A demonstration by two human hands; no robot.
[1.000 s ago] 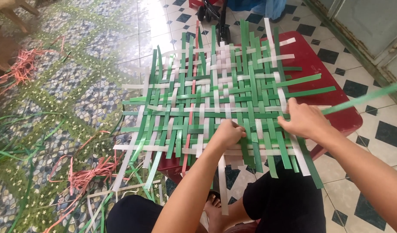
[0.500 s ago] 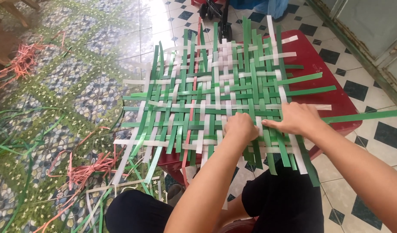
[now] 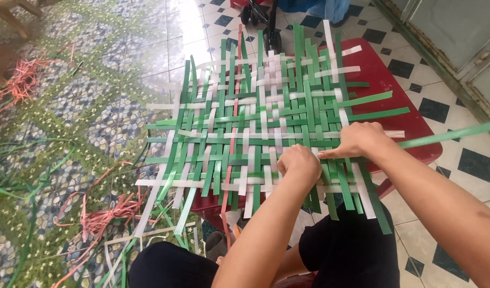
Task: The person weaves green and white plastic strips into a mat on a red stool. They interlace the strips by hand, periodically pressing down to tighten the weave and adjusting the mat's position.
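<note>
On the floor at left I see loose pink strips. The woven mat of green and white strips lies on the red table, overhanging its left edge. My left hand presses fingers curled on the mat's near part. My right hand, just beside, pinches a green strip running right.

Woven mat of green and white strips, with one red strip, lying flat on the red table; loose strip ends projecting on all sides. A long green strip is trailing right from the near right rows.
</note>
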